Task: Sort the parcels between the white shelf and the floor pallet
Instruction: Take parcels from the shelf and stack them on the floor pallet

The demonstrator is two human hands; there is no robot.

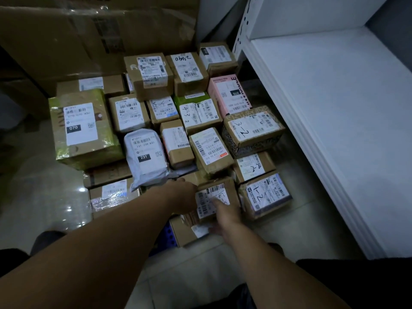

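Head view looks down on a crowd of parcels packed on the floor to the left of the shelf [334, 108]. Both arms reach into the near edge of the pile and meet on one small box [233, 192] with a barcode label on top. The left grip [185, 197] wraps the box's left side, its fingertips hidden behind the cardboard. The right grip [225, 215] holds the near right corner, with one digit laid across the label and the others curled under the front edge. The box sits on the pile, resting over a flat carton [182, 235], and a strip of the blue pallet [169, 237] shows just beside that carton.

Touching the box on its right is a parcel marked 1-2 [265, 197]. Beyond that sits a patterned one marked 3-2 [252, 130], and a pink box [229, 94] lies farther back near the shelf post. A grey bag [145, 152] labelled 231 lies just behind the left grip, and a green-taped box [82, 128] labelled 070 sits to its left. A big carton [89, 36] stands at the back. Glossy floor [44, 208] shows on the left.
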